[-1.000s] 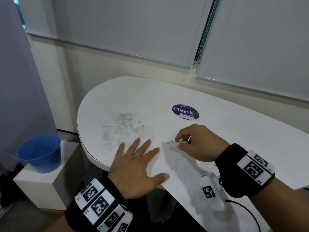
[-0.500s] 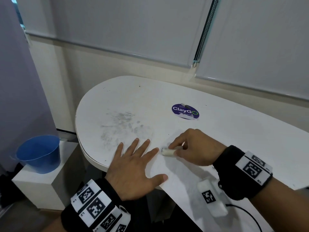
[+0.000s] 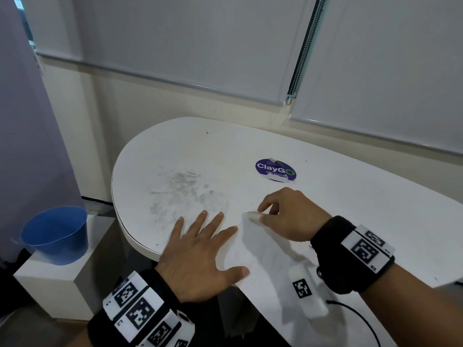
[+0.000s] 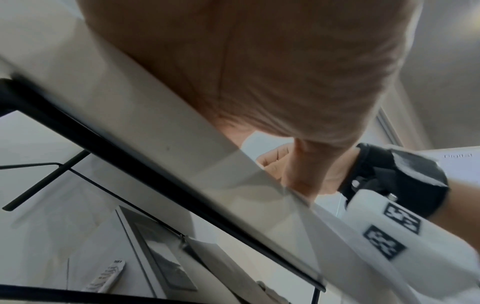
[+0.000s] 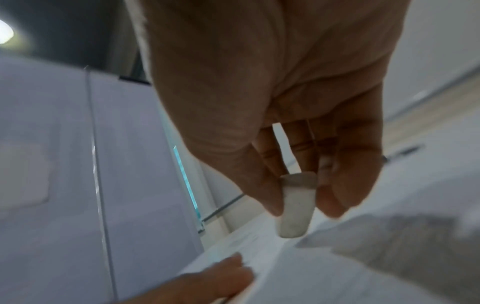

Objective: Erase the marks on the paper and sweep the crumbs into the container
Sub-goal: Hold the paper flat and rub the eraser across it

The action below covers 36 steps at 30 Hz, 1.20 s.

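A white sheet of paper (image 3: 270, 249) lies on the white table (image 3: 363, 196), its near corner hanging over the front edge. My left hand (image 3: 208, 229) lies flat on it with fingers spread; the left wrist view shows only its palm (image 4: 259, 61) at the table edge. Just right of it, my right hand (image 3: 260, 214) pinches a small white eraser (image 3: 251, 216) between thumb and fingers, tip down on the paper. The right wrist view shows the eraser (image 5: 294, 214) with a greyed tip. Grey smudged marks (image 3: 180, 189) spread on the white surface beyond my left fingers.
A blue bucket (image 3: 56, 234) stands on a low white box (image 3: 50, 291) below the table's left end. A round purple ClayGo sticker (image 3: 275, 169) sits farther back on the table. A black cable (image 3: 355, 314) runs from my right wrist. Blinds cover the wall behind.
My right hand moved the eraser a short way toward me and left, then back away. My left hand stayed flat in the same place.
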Each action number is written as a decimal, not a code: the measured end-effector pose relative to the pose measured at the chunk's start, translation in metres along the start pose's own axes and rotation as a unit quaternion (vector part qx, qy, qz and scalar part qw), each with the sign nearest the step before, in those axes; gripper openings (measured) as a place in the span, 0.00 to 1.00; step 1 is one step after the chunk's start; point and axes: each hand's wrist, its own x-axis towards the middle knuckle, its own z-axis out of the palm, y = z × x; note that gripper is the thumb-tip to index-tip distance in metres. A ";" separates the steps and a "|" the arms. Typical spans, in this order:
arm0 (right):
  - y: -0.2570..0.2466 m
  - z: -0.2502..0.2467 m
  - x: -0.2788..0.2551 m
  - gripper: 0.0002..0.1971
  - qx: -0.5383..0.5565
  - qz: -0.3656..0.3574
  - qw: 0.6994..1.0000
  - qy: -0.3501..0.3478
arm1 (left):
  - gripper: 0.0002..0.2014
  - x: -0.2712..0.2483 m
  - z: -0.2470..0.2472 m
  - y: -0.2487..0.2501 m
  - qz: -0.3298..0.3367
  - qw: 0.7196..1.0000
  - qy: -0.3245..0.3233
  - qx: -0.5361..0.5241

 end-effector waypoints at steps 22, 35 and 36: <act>0.030 0.044 -0.078 0.04 0.252 -0.007 0.960 0.117 | 0.42 -0.002 0.004 0.002 0.015 0.999 0.039 -0.021; 0.033 0.068 -0.088 0.14 0.127 -0.077 0.970 0.191 | 0.41 -0.003 0.005 0.004 0.016 0.999 0.034 -0.037; 0.033 0.068 -0.089 0.14 0.121 -0.084 0.971 0.186 | 0.41 -0.003 0.005 0.004 0.015 0.999 0.035 -0.036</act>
